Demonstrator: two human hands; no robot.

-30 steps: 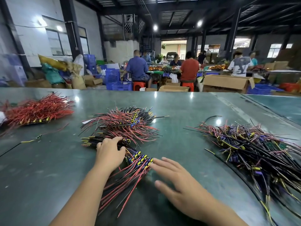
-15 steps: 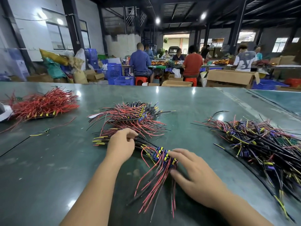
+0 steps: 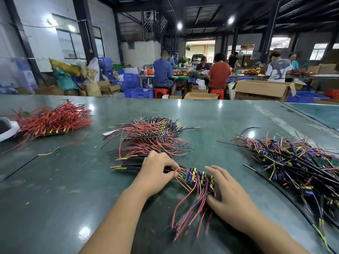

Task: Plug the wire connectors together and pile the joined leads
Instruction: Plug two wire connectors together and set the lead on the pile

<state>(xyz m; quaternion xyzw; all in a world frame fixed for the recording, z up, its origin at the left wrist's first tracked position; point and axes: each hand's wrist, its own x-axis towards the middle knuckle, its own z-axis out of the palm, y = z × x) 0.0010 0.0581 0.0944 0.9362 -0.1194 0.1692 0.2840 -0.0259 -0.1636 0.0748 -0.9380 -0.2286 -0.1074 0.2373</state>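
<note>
On the green bench point(image 3: 55, 189), her left hand point(image 3: 156, 173) grips the joined leads point(image 3: 194, 182) while the right hand point(image 3: 227, 195), fingers spread, squares them for piling

Left fingertips point(image 3: 169, 166) hidden among bundle point(image 3: 198, 182) beside right hand point(image 3: 233, 195). Right pile point(image 3: 297, 165) and white thing point(image 3: 7, 128) cut by frame edges. Bundle's near tips blurred.

Four wire heaps on the green table point(image 3: 211, 114): one red pile point(image 3: 55, 120) far left, one mixed pile point(image 3: 152, 136) centre, one dark tangle point(image 3: 293, 162) right, one small bundle point(image 3: 196, 182) between two hands. One stray lead point(image 3: 47, 154) lies apart at left. Two orange stools point(image 3: 161, 92) beyond; blue crates too stacked to count.
</note>
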